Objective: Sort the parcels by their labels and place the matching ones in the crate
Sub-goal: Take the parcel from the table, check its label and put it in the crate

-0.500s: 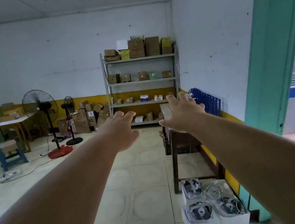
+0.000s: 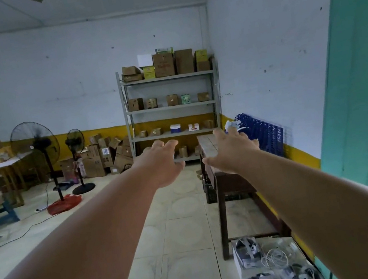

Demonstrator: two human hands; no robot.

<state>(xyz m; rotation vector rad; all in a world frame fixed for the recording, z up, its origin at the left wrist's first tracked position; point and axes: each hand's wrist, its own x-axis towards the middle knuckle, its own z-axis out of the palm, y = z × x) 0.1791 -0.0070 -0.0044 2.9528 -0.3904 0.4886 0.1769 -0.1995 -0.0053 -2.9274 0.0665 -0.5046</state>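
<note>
Brown cardboard parcels [image 2: 172, 100]: ranged along the grey metal shelf unit [image 2: 171, 107] at the far wall, more heaped on the floor [image 2: 108, 157] to its left. Blue crate [image 2: 263, 134]: folded against the right wall, beside the wooden surface [image 2: 208, 146]. Your left hand [image 2: 160, 165] and right hand [image 2: 231, 153]: both stretched forward, each grip apart, fingers spread, holding nothing.

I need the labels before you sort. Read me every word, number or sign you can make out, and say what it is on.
None can be read.
Tall box on the shelf top: red print, blurred.
Floor box by the fans: white barcode label, too small.
Blue-white box and red-white box: markings too small.
Yellow boxes: print blurred.
Both hands, left and right, are empty.
</note>
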